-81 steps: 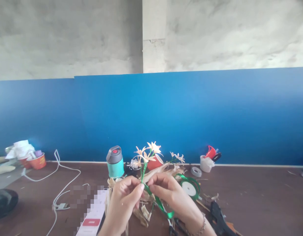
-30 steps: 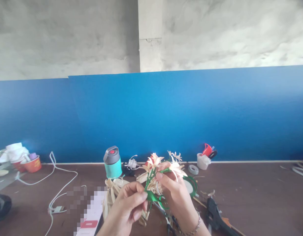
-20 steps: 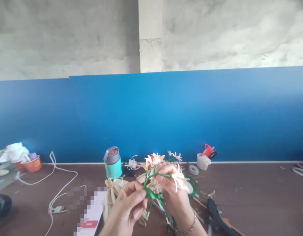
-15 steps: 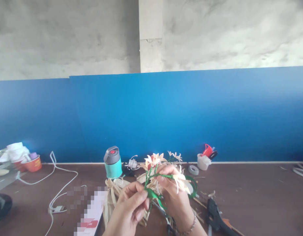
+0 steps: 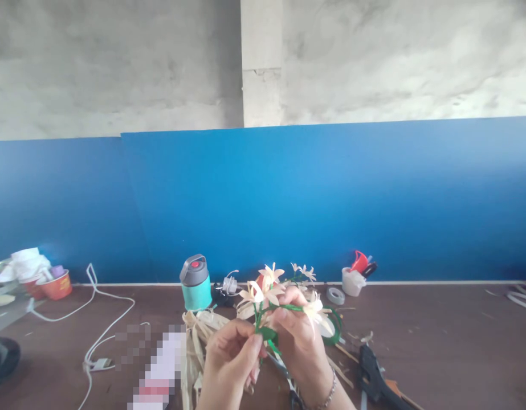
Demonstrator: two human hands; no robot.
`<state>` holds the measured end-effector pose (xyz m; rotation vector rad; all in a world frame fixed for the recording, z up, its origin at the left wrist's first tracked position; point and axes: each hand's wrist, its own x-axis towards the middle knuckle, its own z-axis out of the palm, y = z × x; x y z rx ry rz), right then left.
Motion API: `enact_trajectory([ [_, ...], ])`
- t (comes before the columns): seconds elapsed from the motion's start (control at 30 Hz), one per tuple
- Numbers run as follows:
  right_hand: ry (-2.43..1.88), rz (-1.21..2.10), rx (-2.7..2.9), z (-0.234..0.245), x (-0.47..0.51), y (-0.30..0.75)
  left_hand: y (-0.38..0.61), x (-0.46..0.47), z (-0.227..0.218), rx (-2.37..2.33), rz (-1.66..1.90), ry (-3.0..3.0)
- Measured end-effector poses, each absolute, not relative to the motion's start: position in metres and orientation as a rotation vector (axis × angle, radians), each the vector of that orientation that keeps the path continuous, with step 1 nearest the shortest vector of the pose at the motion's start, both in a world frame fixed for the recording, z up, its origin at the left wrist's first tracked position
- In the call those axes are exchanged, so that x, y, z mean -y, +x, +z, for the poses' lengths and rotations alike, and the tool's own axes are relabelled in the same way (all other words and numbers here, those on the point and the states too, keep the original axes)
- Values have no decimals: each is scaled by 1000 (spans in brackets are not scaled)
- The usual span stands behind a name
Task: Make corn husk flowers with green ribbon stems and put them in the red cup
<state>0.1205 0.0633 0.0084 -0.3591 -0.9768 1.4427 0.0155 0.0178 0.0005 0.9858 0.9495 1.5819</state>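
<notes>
My left hand [image 5: 233, 356] pinches the green stem of an artificial flower spray [image 5: 263, 293] near its lower end, beside a green leaf [image 5: 268, 334]. Cream-petalled blooms stand at the top of the spray. My right hand [image 5: 303, 336] holds a side stem between thumb and fingers, just behind a cream flower [image 5: 314, 310] that points right. Below the hands hangs a strip of green, partly hidden by the right hand. Behind them lie pale dried husk strips [image 5: 194, 341] and a roll of green tape [image 5: 337, 327]. Scissors [image 5: 293, 393] lie under my right wrist.
A black glue gun [image 5: 376, 376] lies to the right. A teal flask [image 5: 196, 290], a grey tape roll [image 5: 335, 295] and a white cup of tools [image 5: 353, 283] stand along the blue partition [image 5: 263, 199]. White cable [image 5: 96, 336] and red tubs [image 5: 57, 286] are at left.
The flower spray has turned a little in my hands, its upper blooms now facing differently. My left hand has shifted slightly right, and the side flower has moved slightly right.
</notes>
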Motion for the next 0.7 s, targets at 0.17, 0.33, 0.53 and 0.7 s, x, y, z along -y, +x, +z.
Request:
enact_trajectory([
  [0.17,-320,1620,931,12,-71,127,-2,-26,-1,-956,1517,1187],
  [0.33,-307,1712,862,7,-80,130,-11,-30,1,-796,1294,979],
  [0.53,-238,1846,825,7,-79,130,-7,-29,-2,-760,1195,913],
  [0.7,-232,1847,880,10,-79,134,-7,-30,-5,-742,1183,937],
])
